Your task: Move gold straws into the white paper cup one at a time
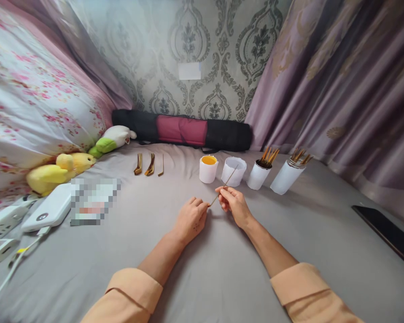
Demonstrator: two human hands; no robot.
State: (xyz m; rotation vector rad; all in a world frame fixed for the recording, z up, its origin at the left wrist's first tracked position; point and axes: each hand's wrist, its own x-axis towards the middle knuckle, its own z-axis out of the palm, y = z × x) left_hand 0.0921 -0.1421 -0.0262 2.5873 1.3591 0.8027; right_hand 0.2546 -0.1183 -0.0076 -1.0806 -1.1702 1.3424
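Observation:
A thin brown stick [230,175] slants between my two hands, its upper tip in front of a white cup. My left hand [192,219] is closed at the stick's lower end. Higher along it, my right hand [234,204] pinches the stick between thumb and fingers. Just beyond my hands stand a white-wrapped cup with a yellow-orange inside [208,172] and a wider white cup [234,172]. To their right, a white-wrapped jar [256,176] and a taller, leaning jar [285,178] hold several brown sticks.
Bent gold-brown strips lie in two bundles [138,164] [150,165], beside a single bent strip [160,166]. At left are plush toys [60,170], a white power bank [50,208] with a cable, and a power strip [6,220]. A black phone [387,233] lies right; a long bag [182,130] lies behind.

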